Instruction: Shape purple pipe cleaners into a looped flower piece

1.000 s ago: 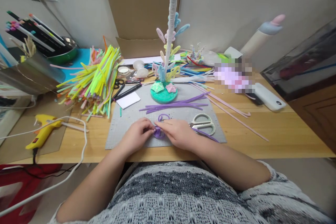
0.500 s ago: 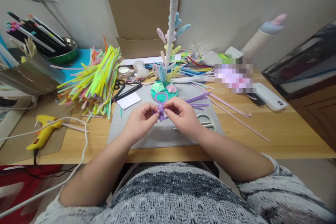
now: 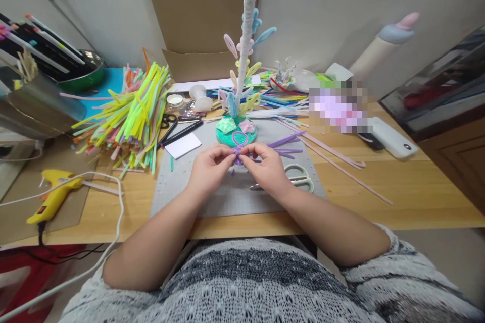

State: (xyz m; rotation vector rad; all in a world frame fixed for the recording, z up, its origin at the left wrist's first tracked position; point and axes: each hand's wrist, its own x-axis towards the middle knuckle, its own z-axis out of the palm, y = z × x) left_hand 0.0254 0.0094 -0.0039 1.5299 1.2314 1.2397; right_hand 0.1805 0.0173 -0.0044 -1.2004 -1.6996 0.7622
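Between my hands, over the grey mat (image 3: 223, 197), is a purple pipe cleaner (image 3: 239, 138) bent into a round loop, its lower part bunched up. My left hand (image 3: 212, 167) pinches this bunched part from the left with thumb and forefinger. From the right, my right hand (image 3: 265, 165) grips the same part, fingertips almost touching the left ones. The fingers hide much of the twisted section. Just behind it stands a white wrapped stem (image 3: 248, 25) on a green round base (image 3: 223, 139), with pastel loops around it. Scissors (image 3: 301, 179) lie beside my right wrist.
Purple pipe cleaners (image 3: 288, 146) and long pink ones (image 3: 341, 154) lie to the right. A big pile of coloured pipe cleaners (image 3: 132, 116) sits left, near black pens (image 3: 184, 133) and a white card (image 3: 183, 146). A yellow glue gun (image 3: 55, 194) with its white cable rests far left.
Both hands have shifted slightly, and the purple loop has moved a little right and tilted. My left fingers now sit closer to the right ones. The view has shifted slightly.
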